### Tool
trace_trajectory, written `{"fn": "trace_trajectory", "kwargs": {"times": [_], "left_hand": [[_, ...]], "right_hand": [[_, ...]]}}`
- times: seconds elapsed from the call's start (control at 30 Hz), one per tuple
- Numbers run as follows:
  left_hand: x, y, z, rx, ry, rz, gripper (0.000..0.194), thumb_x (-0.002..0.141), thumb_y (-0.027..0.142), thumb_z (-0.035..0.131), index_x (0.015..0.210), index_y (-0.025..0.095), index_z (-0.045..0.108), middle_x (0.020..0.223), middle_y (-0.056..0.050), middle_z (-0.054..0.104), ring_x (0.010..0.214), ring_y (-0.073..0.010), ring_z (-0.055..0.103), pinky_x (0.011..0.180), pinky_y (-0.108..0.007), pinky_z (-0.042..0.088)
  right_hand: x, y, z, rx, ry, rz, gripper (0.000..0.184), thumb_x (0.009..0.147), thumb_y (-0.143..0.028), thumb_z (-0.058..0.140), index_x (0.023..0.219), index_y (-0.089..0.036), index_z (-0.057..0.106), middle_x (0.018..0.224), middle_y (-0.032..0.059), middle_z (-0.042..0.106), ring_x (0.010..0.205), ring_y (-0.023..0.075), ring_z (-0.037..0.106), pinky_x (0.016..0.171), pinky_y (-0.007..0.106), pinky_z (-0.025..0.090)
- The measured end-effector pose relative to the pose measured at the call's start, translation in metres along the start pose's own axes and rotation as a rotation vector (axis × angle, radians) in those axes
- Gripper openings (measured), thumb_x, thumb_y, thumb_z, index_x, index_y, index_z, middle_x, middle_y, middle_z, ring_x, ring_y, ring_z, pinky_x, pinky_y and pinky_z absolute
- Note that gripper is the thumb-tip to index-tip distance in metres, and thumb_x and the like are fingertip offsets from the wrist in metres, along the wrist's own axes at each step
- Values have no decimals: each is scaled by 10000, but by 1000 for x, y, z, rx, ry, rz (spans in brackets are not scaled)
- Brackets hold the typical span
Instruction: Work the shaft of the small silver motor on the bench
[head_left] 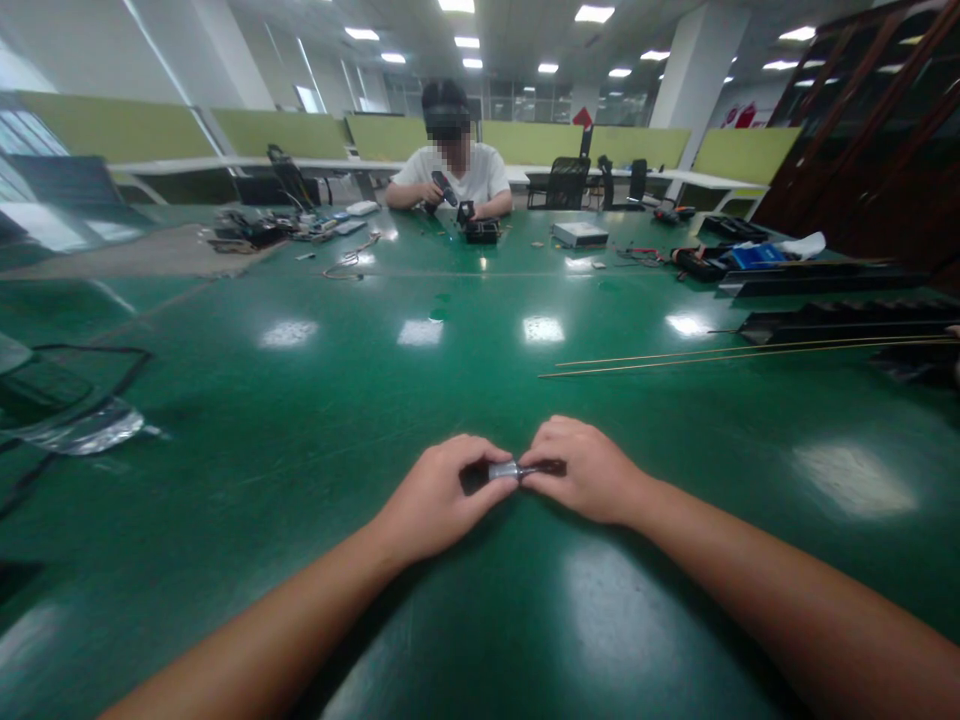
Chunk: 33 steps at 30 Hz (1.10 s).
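Observation:
Close in front of me, both hands meet on a small silver cylindrical part (504, 470) with a narrower, darker stem toward its right end. The thumb and fingers of my left hand (448, 490) pinch the wider silver end. On the other side, my right hand (579, 468) grips the narrow end, its fingers curled. My fingertips cover much of the piece, so its exact kind cannot be made out. Beneath both hands is the glossy green tabletop (300, 560).
Two thin rods (645, 366) and black ridged strips (847, 322) lie to the right. At left stands a clear container (82, 425) beside a dark cable. Across the table a person (487, 175) works with a hand-held tool (445, 188) over a black device (482, 232). A silver box (580, 235) sits nearby.

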<state>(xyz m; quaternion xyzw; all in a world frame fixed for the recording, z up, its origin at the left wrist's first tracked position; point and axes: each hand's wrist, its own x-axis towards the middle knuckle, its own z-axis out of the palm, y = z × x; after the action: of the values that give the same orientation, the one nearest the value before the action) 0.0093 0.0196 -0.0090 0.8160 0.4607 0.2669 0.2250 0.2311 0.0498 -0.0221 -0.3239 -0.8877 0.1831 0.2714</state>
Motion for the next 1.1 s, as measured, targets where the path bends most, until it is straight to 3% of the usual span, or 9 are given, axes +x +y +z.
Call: {"fn": "trace_trajectory", "kwargs": {"times": [0.37,0.57,1.1], "left_hand": [[1,0,0,-24,20,-11,157,835,282,700,966,198,719,953,-54,739,880,-210,676,810,-322,525],[0,0,1,1,24,6,132,849,274,684,960,203,691,950,-48,715,889,-210,658,817,-329,512],[0,1,2,6,5,9,130,861,257,672,978,199,664,979,-44,689,924,-213,636,838,-339,489]], "right_hand": [[0,-1,0,37,-20,44,165,785,-263,767,941,-211,757,889,38,747,858,188,636,790,316,435],[1,-3,1,9,11,79,76,809,-231,736,879,-218,763,846,27,744,812,168,636,763,307,408],[0,-4,0,34,-18,66,96,814,-215,707,893,-199,760,848,29,730,826,171,618,773,306,415]]}}
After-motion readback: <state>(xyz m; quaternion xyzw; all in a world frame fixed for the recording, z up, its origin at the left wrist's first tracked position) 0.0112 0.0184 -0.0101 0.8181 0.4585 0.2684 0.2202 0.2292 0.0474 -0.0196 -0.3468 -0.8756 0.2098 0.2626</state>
